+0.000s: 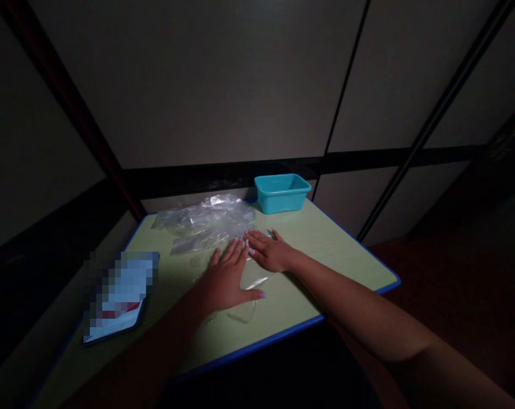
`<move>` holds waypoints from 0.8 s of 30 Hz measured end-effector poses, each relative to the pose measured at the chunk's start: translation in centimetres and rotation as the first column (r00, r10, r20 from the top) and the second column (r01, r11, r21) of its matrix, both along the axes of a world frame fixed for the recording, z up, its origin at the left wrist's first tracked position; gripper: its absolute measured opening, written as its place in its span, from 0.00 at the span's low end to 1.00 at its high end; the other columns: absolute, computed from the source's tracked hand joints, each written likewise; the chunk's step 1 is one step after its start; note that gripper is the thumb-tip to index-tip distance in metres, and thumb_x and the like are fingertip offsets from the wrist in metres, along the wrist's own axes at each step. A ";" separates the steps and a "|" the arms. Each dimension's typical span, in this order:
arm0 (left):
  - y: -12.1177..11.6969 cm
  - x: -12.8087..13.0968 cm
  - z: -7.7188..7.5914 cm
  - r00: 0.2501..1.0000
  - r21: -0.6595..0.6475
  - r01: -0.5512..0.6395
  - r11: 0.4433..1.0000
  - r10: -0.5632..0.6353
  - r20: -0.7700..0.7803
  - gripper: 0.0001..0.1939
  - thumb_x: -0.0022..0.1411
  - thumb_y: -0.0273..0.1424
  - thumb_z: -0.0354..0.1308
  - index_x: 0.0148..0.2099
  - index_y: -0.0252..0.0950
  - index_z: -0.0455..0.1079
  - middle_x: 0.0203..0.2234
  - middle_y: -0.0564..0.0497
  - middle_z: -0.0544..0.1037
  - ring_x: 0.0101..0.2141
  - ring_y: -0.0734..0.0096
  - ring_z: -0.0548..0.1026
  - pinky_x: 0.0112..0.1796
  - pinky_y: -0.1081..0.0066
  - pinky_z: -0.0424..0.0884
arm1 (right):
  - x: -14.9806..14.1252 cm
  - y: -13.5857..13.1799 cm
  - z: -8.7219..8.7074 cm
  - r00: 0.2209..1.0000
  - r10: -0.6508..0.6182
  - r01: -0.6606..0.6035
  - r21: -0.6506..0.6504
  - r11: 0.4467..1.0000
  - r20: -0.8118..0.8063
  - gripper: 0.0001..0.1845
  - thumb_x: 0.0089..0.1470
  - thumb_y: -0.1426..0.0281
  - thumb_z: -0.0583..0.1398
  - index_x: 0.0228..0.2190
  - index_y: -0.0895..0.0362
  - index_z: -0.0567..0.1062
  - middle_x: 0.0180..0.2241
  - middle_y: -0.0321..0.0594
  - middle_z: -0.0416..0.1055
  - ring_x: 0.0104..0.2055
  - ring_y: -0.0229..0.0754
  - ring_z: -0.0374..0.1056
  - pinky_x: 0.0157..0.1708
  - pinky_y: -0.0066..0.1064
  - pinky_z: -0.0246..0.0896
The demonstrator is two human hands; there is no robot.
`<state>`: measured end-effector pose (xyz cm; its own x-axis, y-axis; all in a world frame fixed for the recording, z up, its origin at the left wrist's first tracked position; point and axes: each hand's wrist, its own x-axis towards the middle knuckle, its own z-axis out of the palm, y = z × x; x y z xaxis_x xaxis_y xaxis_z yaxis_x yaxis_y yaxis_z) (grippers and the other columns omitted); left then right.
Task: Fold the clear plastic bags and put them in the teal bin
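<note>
A clear plastic bag (254, 277) lies spread on the table under both hands. My left hand (225, 278) rests palm down on it, fingers stretched forward and thumb out to the right. My right hand (272, 253) is also flat on the bag, its fingers pointing left and reaching the tips of the left hand's fingers. Just beyond the hands sits a crumpled heap of clear plastic bags (210, 218). Parts of the spread bag are hidden beneath the hands, and its edges are hard to make out.
A turquoise plastic basket (281, 201) stands at the table's back edge. At the left lies a tablet-like device (121, 298), its screen blurred out. The pale green table (346, 255) has a blue rim, with panelled cabinet doors (223, 85) close behind it. The light is dim.
</note>
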<state>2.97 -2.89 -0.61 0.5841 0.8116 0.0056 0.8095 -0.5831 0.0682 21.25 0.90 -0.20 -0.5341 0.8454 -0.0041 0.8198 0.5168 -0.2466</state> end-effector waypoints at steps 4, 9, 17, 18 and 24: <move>0.5 -0.8 0.0 0.998 -0.111 0.044 0.993 -0.049 -0.046 0.63 0.40 0.65 0.48 0.66 0.30 0.32 0.63 0.39 0.31 0.62 0.50 0.32 0.56 0.45 0.36 | 0.3 0.1 -0.1 0.998 -0.024 0.024 0.004 1.000 0.055 0.33 0.59 0.54 0.37 0.62 0.53 0.38 0.64 0.41 0.31 0.65 0.45 0.29 0.57 0.58 0.24; 0.4 -1.5 0.7 0.989 -0.210 0.089 0.974 -0.112 -0.098 0.65 0.37 0.63 0.54 0.66 0.34 0.28 0.63 0.39 0.30 0.62 0.49 0.29 0.55 0.42 0.34 | 1.3 0.3 0.6 0.993 -0.069 0.076 -0.070 0.995 0.097 0.40 0.55 0.46 0.39 0.62 0.51 0.38 0.64 0.43 0.26 0.65 0.49 0.26 0.56 0.60 0.20; -0.2 -2.1 1.1 0.985 -0.298 0.075 0.951 -0.118 -0.127 0.67 0.33 0.59 0.60 0.65 0.43 0.25 0.61 0.39 0.22 0.60 0.43 0.25 0.52 0.36 0.34 | 2.8 0.3 1.9 0.983 -0.097 0.129 -0.216 0.968 0.155 0.57 0.40 0.37 0.51 0.62 0.50 0.35 0.63 0.46 0.19 0.64 0.56 0.19 0.53 0.61 0.13; -0.2 -2.2 1.1 0.985 -0.302 0.077 0.950 -0.120 -0.126 0.67 0.32 0.59 0.60 0.65 0.43 0.25 0.61 0.40 0.22 0.60 0.43 0.25 0.52 0.35 0.33 | 2.8 0.2 1.9 0.984 -0.099 0.131 -0.218 0.967 0.151 0.58 0.39 0.37 0.51 0.62 0.50 0.34 0.63 0.47 0.17 0.64 0.56 0.18 0.53 0.61 0.13; -0.3 -3.0 2.1 0.980 -0.366 0.083 0.927 -0.142 -0.138 0.67 0.31 0.59 0.61 0.65 0.44 0.27 0.62 0.40 0.24 0.60 0.41 0.27 0.51 0.34 0.35 | 3.2 0.1 2.2 0.991 -0.035 0.069 -0.276 0.959 0.127 0.64 0.35 0.41 0.59 0.61 0.48 0.28 0.62 0.48 0.13 0.63 0.56 0.14 0.53 0.63 0.15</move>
